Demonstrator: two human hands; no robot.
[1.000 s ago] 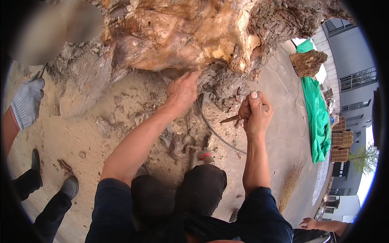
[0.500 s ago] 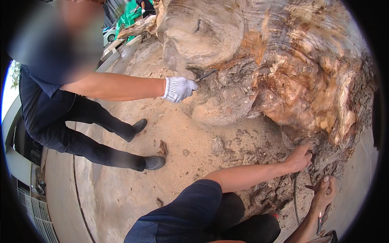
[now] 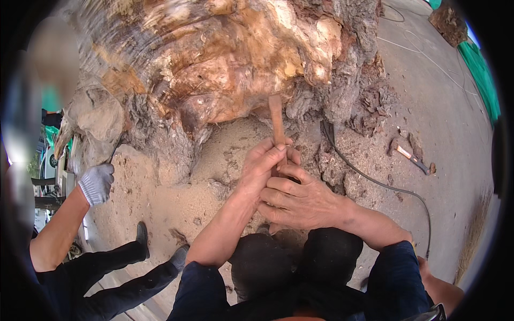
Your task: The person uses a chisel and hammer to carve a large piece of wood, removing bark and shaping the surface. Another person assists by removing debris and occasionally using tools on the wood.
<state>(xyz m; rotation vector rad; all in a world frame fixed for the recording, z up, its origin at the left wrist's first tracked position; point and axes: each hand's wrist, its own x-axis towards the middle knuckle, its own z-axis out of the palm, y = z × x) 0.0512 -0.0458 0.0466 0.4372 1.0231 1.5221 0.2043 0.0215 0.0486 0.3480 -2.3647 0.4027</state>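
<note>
Both my hands are on a flat, rusty-brown chisel (image 3: 276,120) pointing away from me. Its broad end reaches the lower edge of a huge gnarled stump (image 3: 230,69); whether it touches the wood I cannot tell. My left hand (image 3: 261,165) grips the shaft, thumb lying along it. Lower down, my right hand (image 3: 300,199) closes around the near part, its fingers overlapping the left hand and hiding the chisel's near end. Below the stump's edge, loose sawdust and bark crumbs (image 3: 235,147) cover the ground.
At left, a co-worker's gloved hand (image 3: 97,184) holds a thin dark tool against the stump. A dark cable (image 3: 383,186) curves across the ground to my right. Beyond it lies a hammer-like tool (image 3: 411,156) near bark chunks (image 3: 373,109). Another person's arm (image 3: 440,284) shows at lower right.
My view has swung right. My left hand has left the bark, and both hands have come together on the chisel, which earlier showed only as a dark tip in my right hand.
</note>
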